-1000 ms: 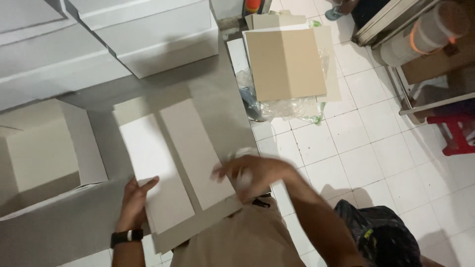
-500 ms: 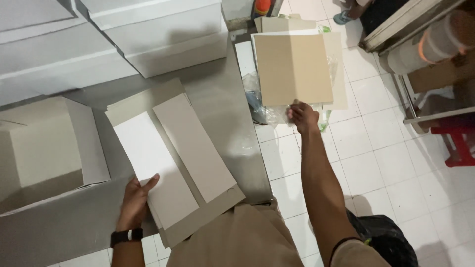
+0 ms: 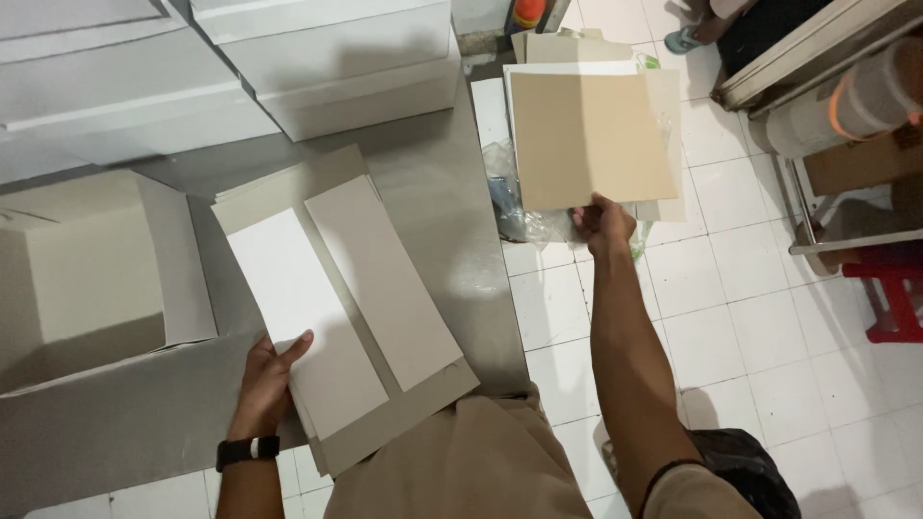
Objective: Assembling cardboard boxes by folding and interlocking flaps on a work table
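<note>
Right hand [image 3: 604, 226] pinches the near edge of a tan board [image 3: 588, 136], fingers closed on it, the sheet lying on top of a stack [image 3: 663, 96] on the tiled floor [image 3: 731, 288] beside the table [image 3: 452, 192]. Left hand [image 3: 269, 370] lies flat and open, fingers spread on the white panel of a folded carton blank [image 3: 356, 298] on the table, gripping nothing. Board looks thin, light and stiff but likely to flex if held at one edge; a grip mid-edge, or one on two opposite edges, appears safest.
</note>
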